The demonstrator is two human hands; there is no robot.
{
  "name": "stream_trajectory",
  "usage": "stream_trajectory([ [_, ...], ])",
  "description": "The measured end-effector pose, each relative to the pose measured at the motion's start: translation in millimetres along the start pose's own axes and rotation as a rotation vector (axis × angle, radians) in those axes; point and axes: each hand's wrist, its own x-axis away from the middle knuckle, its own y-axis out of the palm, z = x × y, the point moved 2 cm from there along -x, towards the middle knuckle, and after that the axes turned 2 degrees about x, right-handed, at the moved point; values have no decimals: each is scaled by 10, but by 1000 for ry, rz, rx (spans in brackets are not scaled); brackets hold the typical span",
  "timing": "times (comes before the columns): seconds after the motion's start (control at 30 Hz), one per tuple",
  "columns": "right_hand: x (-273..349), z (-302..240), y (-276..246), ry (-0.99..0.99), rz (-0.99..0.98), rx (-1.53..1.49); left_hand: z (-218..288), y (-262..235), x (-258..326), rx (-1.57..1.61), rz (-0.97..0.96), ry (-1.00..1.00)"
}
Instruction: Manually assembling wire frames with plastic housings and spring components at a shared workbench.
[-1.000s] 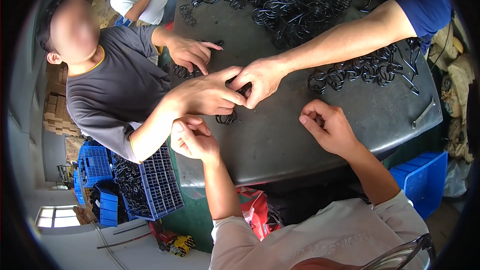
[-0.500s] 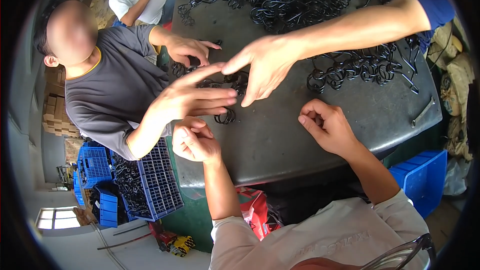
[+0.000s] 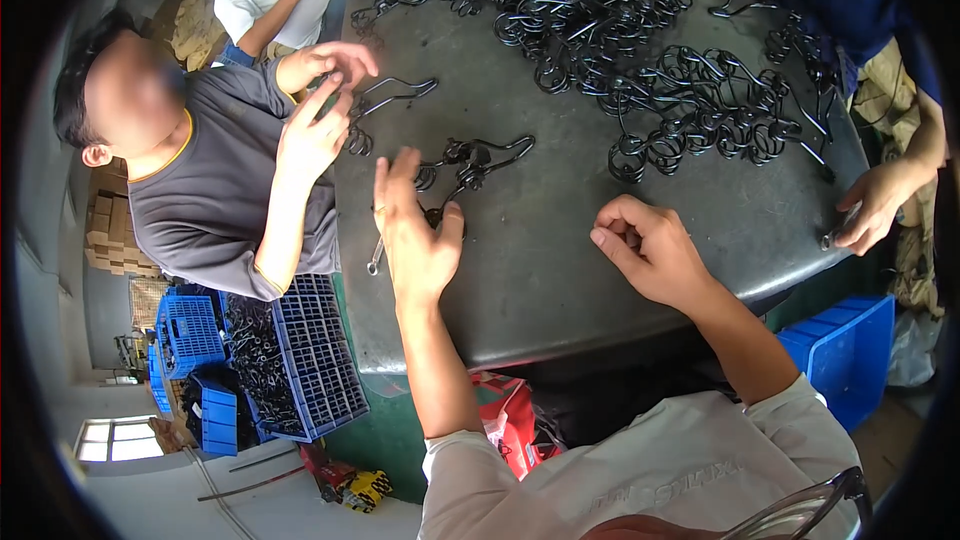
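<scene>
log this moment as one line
left hand open on bent wire piece | right hand curled, empty, on table | wire pile beyond

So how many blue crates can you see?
3: one blue crate full of dark metal parts beside the table, smaller ones stacked behind it, another lower right. More may be hidden.

The desk [image 3: 560, 270] has a dull grey metal top, smooth but scuffed and faintly sheened. The bent wire pieces [image 3: 660, 110] heaped on it are dark, glossy metal. Below its edge, the latticed crates [image 3: 310, 360] are matt blue plastic.
</scene>
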Motion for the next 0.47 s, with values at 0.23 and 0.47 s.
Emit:
stream_trajectory([
  [0.23, 43, 17, 7, -11, 7, 35, 70, -29, 27, -97, -103, 6],
  [0.47, 64, 31, 52, -25, 12, 56, -175, -58, 157, 588, -225, -567],
])
